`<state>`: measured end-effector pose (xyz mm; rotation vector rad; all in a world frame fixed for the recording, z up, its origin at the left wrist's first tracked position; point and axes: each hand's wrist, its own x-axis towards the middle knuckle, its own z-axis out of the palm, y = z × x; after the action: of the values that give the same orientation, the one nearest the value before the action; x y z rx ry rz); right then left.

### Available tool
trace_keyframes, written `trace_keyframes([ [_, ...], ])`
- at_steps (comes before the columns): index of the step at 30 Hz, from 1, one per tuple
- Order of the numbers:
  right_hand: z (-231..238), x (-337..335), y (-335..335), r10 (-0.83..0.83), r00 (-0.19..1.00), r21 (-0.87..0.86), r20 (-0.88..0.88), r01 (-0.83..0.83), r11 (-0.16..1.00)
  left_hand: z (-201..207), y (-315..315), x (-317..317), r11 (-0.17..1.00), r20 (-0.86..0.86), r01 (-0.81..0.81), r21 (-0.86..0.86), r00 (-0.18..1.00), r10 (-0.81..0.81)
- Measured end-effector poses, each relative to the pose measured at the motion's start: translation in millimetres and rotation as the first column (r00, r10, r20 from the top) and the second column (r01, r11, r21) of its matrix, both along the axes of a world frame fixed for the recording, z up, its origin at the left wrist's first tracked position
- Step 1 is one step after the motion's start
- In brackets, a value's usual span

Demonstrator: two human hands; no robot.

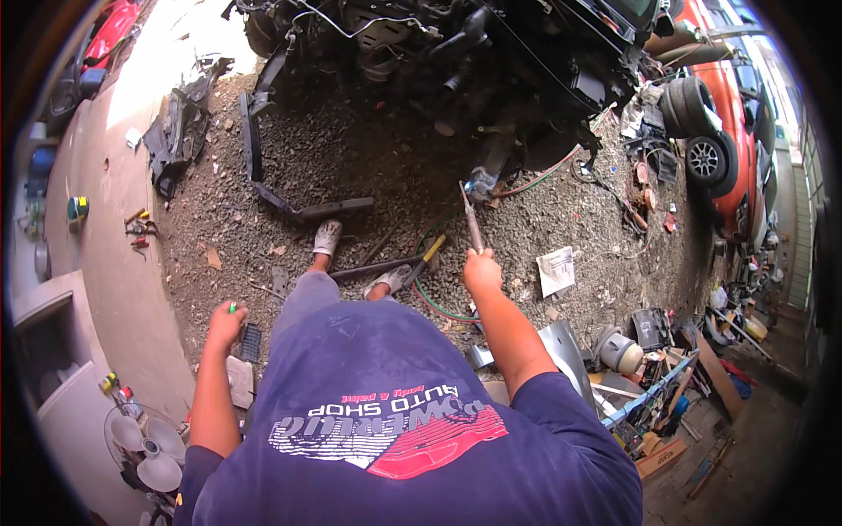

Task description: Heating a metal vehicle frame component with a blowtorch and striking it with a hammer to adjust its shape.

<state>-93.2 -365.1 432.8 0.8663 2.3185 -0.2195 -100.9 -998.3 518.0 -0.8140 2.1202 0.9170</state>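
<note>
My right hand (482, 273) is stretched out ahead, closed around the handle of a gas torch (473, 226). The torch points away from me, and a small bluish-white glow shows at its tip beside a grey metal part (493, 165) low on the dark, stripped vehicle front (395, 53). My left hand (225, 325) hangs out to the left, its fingers curled round a small green object (232, 307); only its bright end shows, so its kind is unclear. Red and green hoses (430, 302) run over the gravel near my feet.
A long-handled tool with a yellow grip (433, 249) lies by my shoe. A bent black bar (333, 209) crosses the gravel on the left. Loose tyres (707, 158) stand by an orange car (735, 197) at right. Scrap and a wooden box (662, 458) lie lower right; a fan (158, 451) stands lower left.
</note>
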Motion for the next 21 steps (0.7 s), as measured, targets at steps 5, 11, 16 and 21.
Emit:
trace_keyframes([
  [5,2,0,-5,-0.003,1.0,-0.001,0.004,0.003,1.0,12,53,-22,0.96,-0.086,0.279,0.012,0.957,-0.277],
  [11,26,-4,-12,-0.123,0.992,-0.012,-0.019,0.122,0.992,-36,2,10,0.958,0.001,0.285,0.024,0.959,-0.285],
  [16,33,8,-2,0.097,0.993,0.028,0.068,-0.099,0.995,-57,-56,29,0.982,0.166,0.157,-0.107,0.976,-0.138],
  [21,40,2,-11,0.082,0.992,0.035,0.092,-0.085,0.996,-69,-83,48,0.995,0.165,0.031,-0.099,0.986,-0.014],
])
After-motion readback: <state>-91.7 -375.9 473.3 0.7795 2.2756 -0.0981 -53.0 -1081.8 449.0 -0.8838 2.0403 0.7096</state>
